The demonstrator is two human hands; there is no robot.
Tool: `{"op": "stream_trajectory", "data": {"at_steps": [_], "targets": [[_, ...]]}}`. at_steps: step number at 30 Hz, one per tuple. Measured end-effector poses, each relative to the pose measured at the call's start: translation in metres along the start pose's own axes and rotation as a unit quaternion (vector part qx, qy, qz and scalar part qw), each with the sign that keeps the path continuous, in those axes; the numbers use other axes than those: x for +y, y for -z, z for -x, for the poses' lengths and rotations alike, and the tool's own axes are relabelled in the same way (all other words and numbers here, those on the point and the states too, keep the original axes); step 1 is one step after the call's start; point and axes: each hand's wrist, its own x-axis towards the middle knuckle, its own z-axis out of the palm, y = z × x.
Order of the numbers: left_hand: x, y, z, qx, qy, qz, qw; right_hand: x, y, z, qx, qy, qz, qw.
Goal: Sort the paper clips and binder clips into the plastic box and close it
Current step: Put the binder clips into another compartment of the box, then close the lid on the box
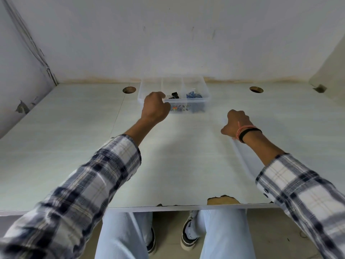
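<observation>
A clear plastic box (205, 90) with three compartments stands at the far middle of the table. Black binder clips (174, 95) lie in its middle compartment and blue paper clips (194, 95) in the right one. The left compartment looks empty, though my left hand partly hides it. My left hand (155, 107) grips the box's front rim near its left end, fingers curled over the edge. To the right and nearer me, my right hand (236, 124) is curled round a clear, barely visible lid (242, 157), whose edge runs back toward my sleeve.
The pale table (177, 165) has two round cable holes (129, 89) (256, 89) on either side of the box and a chipped front edge (223, 200). Walls close in behind and on both sides. My knees and shoes show below the table edge.
</observation>
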Motion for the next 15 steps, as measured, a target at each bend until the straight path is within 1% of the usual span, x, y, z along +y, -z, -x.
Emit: {"op": "stream_trajectory", "data": {"at_steps": [2,4,6,9,11,15], "targets": [[0.001,0.0,0.0,-0.021,-0.022,-0.044,0.999,-0.002,0.003,-0.001,0.011,0.002,-0.012,1.0],[0.0,0.0,-0.002,-0.03,-0.034,-0.073,0.996,-0.005,0.012,-0.002,0.038,0.002,-0.024,0.999],[-0.002,0.0,-0.003,-0.034,-0.034,-0.079,0.996,-0.008,0.022,-0.002,0.055,0.006,-0.031,0.998],[-0.004,-0.001,-0.004,-0.036,-0.027,-0.077,0.996,-0.011,0.026,-0.001,0.045,0.017,-0.055,0.997],[-0.004,0.0,-0.004,-0.038,-0.03,-0.081,0.996,-0.012,0.027,0.0,0.044,0.039,-0.06,0.996],[-0.01,0.003,-0.005,-0.057,-0.045,-0.093,0.993,-0.02,0.05,0.006,0.092,0.099,-0.084,0.987]]}}
